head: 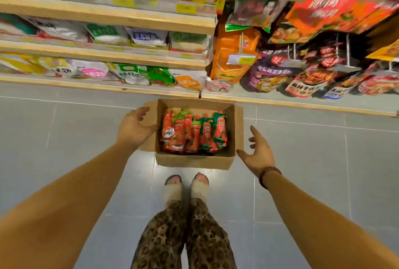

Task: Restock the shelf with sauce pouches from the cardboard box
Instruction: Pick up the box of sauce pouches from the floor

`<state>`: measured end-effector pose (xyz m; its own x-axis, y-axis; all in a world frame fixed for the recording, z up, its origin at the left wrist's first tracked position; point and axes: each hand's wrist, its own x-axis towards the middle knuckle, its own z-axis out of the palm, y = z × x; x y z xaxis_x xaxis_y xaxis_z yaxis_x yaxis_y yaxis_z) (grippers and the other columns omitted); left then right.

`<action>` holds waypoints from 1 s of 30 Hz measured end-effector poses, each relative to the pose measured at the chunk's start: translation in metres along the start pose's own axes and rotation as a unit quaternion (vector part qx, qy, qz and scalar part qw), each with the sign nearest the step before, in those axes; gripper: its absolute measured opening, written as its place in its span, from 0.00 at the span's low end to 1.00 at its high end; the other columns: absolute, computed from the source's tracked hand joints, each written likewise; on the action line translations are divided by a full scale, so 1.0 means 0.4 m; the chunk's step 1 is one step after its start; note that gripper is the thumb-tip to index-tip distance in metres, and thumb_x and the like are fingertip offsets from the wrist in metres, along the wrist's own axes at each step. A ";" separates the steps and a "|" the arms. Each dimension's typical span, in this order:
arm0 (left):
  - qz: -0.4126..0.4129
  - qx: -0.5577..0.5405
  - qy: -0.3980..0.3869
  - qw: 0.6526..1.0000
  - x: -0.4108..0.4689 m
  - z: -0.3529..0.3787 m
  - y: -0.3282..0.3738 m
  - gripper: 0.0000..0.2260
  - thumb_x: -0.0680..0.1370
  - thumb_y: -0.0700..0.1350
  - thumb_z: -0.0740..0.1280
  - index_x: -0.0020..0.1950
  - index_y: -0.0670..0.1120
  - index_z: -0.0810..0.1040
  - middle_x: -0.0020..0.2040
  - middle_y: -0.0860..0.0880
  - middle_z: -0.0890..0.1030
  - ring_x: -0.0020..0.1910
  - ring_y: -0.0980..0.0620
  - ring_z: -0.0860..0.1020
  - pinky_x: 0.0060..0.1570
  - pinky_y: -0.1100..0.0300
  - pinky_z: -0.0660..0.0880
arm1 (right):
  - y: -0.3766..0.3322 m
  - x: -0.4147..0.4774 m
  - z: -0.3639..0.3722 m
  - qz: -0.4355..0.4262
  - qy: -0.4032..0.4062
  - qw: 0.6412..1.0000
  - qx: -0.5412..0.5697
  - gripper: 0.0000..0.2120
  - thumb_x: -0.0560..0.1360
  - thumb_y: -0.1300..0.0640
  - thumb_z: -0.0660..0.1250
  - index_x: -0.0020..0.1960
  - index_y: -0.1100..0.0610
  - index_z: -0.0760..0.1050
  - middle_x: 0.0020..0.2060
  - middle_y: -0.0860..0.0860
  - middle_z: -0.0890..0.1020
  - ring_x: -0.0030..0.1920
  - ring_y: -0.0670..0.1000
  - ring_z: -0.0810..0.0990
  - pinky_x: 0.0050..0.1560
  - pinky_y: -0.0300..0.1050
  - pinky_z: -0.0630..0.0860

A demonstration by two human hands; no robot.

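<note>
An open cardboard box point(194, 162) sits on the grey tile floor below the shelves. Inside it lie several red and green sauce pouches point(194, 133), packed side by side. My left hand point(135, 127) hovers at the box's left flap with fingers spread and nothing in it. To the right of the box, my right hand point(258, 153) is also open and empty, a bead bracelet on its wrist. Hanging pouches on pegs point(311, 70) fill the rack at the upper right.
Wooden shelves point(103, 57) with white and green bags run along the upper left. An orange bag point(233, 55) hangs beside them. My feet in sandals point(186, 189) stand just behind the box. Grey floor tiles point(64, 139) spread on both sides.
</note>
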<state>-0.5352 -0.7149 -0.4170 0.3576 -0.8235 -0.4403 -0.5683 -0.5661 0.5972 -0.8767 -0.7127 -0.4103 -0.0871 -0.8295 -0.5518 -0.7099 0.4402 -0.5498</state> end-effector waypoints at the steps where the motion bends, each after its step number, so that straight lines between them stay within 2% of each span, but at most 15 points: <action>1: -0.011 0.010 0.002 1.000 0.024 0.026 -0.028 0.29 0.68 0.47 0.76 0.67 0.47 0.73 0.62 0.44 0.77 0.57 0.46 0.76 0.55 0.51 0.74 | 0.027 0.030 0.024 0.006 -0.003 1.000 -0.002 0.41 0.69 0.52 0.73 0.74 0.47 0.54 0.66 0.52 0.70 0.62 0.52 0.72 0.58 0.50 0.73; 6: -0.071 0.036 0.012 0.997 0.120 0.198 -0.191 0.33 0.68 0.48 0.75 0.71 0.51 0.68 0.65 0.42 0.74 0.61 0.43 0.74 0.57 0.48 0.73 | 0.172 0.191 0.157 0.032 -0.024 0.997 -0.066 0.42 0.70 0.52 0.71 0.75 0.44 0.48 0.64 0.55 0.70 0.61 0.57 0.72 0.58 0.57 0.75; 11: -0.069 0.105 -0.041 0.991 0.177 0.379 -0.354 0.40 0.65 0.53 0.69 0.76 0.56 0.57 0.73 0.41 0.63 0.70 0.40 0.64 0.64 0.46 0.67 | 0.302 0.325 0.264 0.025 -0.035 0.989 -0.142 0.45 0.71 0.54 0.69 0.75 0.43 0.42 0.63 0.58 0.68 0.59 0.62 0.72 0.55 0.56 0.74; 16: -0.090 0.177 -0.035 0.979 0.249 0.478 -0.465 0.45 0.68 0.52 0.71 0.75 0.62 0.45 0.78 0.40 0.49 0.74 0.34 0.54 0.68 0.39 0.62 | 0.391 0.434 0.330 0.032 -0.048 0.981 -0.187 0.47 0.72 0.56 0.69 0.74 0.42 0.36 0.71 0.61 0.59 0.59 0.67 0.72 0.55 0.57 0.75; 18: -0.102 0.185 -0.034 0.977 0.277 0.503 -0.492 0.46 0.71 0.50 0.71 0.75 0.62 0.41 0.78 0.41 0.47 0.74 0.34 0.54 0.67 0.38 0.63 | 0.417 0.473 0.351 0.037 -0.049 0.977 -0.205 0.48 0.73 0.55 0.68 0.74 0.42 0.33 0.73 0.62 0.57 0.58 0.67 0.74 0.53 0.55 0.75; 21: -0.064 0.182 -0.031 0.981 0.306 0.529 -0.497 0.43 0.74 0.47 0.69 0.75 0.61 0.39 0.78 0.41 0.50 0.72 0.34 0.59 0.65 0.38 0.66 | 0.432 0.519 0.382 0.010 -0.050 0.978 -0.204 0.48 0.73 0.55 0.67 0.74 0.44 0.31 0.69 0.63 0.64 0.51 0.64 0.77 0.45 0.51 0.74; 24: -0.069 0.215 -0.030 0.974 0.331 0.551 -0.488 0.43 0.76 0.45 0.67 0.75 0.59 0.36 0.77 0.38 0.50 0.68 0.31 0.66 0.59 0.40 0.70 | 0.442 0.561 0.413 0.005 -0.040 0.974 -0.223 0.49 0.73 0.53 0.68 0.73 0.46 0.29 0.58 0.62 0.74 0.44 0.60 0.78 0.43 0.51 0.75; 27: -0.077 0.251 -0.032 0.964 0.351 0.549 -0.488 0.47 0.74 0.37 0.67 0.74 0.59 0.33 0.74 0.34 0.58 0.59 0.29 0.73 0.51 0.42 0.74 | 0.449 0.587 0.427 0.014 -0.019 0.968 -0.248 0.50 0.73 0.53 0.69 0.73 0.47 0.29 0.48 0.62 0.77 0.36 0.56 0.75 0.39 0.50 0.76; 29: -0.064 0.269 -0.038 0.960 0.358 0.544 -0.499 0.49 0.72 0.34 0.66 0.73 0.60 0.32 0.64 0.32 0.70 0.51 0.30 0.76 0.43 0.44 0.74 | 0.454 0.594 0.434 0.019 -0.013 0.964 -0.266 0.51 0.73 0.53 0.69 0.73 0.48 0.29 0.42 0.61 0.77 0.32 0.54 0.73 0.36 0.48 0.75; 30: -0.056 0.271 -0.039 0.960 0.361 0.543 -0.507 0.51 0.71 0.33 0.67 0.73 0.62 0.31 0.55 0.33 0.75 0.44 0.33 0.77 0.38 0.47 0.72 | 0.459 0.595 0.437 0.020 -0.008 0.962 -0.271 0.51 0.73 0.53 0.70 0.73 0.49 0.29 0.40 0.60 0.76 0.30 0.53 0.72 0.34 0.47 0.74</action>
<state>-0.5292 -0.7110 -0.7472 0.3950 -0.7407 -0.5435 -0.8392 -0.5315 0.1146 -0.9054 -0.7692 -0.7521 -0.1146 -0.8081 -0.5778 -0.9670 0.2241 -0.1216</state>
